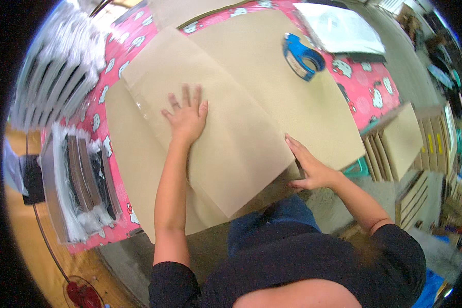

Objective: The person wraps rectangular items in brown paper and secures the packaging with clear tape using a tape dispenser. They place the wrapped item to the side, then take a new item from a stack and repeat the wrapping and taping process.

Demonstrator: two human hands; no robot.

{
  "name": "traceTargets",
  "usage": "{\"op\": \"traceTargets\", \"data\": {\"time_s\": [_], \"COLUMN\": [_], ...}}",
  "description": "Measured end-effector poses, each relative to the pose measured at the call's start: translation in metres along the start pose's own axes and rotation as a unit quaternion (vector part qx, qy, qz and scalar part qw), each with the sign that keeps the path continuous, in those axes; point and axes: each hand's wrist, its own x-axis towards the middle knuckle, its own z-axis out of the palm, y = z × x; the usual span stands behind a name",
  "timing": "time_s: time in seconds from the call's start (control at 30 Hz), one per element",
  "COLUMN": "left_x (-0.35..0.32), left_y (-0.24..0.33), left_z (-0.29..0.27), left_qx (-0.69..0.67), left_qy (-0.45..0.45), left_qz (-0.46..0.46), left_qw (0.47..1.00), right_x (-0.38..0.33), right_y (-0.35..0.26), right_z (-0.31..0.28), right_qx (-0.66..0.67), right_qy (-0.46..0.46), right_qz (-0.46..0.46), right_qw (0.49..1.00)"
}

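A flat brown cardboard piece (220, 128) lies slantwise on a larger cardboard sheet (318, 113). My left hand (187, 120) is pressed flat on the upper piece, fingers spread, somewhat blurred. A shiny strip like clear tape (140, 106) runs along that piece's left side. At its near right corner is my right hand (313, 167), fingers stretched out along the edge and thumb apart. Whether this hand touches the edge firmly I cannot tell. Toward the far right of the larger sheet sits a blue tape dispenser (304, 57).
A pink patterned cloth (367, 100) covers the table. Plastic-wrapped packs stand at left, a stack (56, 77) behind a nearer bundle (84, 179). A white plastic-wrapped pack (341, 28) lies far right. Folded cardboard boxes (395, 143) stand beyond the table's right edge.
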Motion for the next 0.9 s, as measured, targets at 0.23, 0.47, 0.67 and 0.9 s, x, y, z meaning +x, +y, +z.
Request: {"op": "traceTargets", "data": {"time_s": [0.23,0.47,0.67,0.9], "left_x": [-0.07,-0.056,-0.061,-0.089], "left_y": [0.073,0.002,-0.008,-0.04], "left_z": [-0.019,-0.007,-0.006,-0.019], "left_qx": [-0.076,0.011,-0.004,-0.18], "left_qy": [-0.218,0.002,0.001,-0.14], "left_qz": [0.402,0.157,0.159,0.395], "left_qw": [0.886,0.988,0.987,0.89], "right_x": [0.004,0.085,0.05,0.034], "right_y": [0.022,-0.008,-0.074,-0.099], "right_z": [0.017,0.147,0.168,0.199], "right_qx": [-0.428,-0.271,-0.179,0.041], "right_qy": [0.158,0.387,0.054,-0.029], "right_qz": [0.143,0.192,0.048,0.077], "right_qw": [0.879,0.86,0.981,0.996]}}
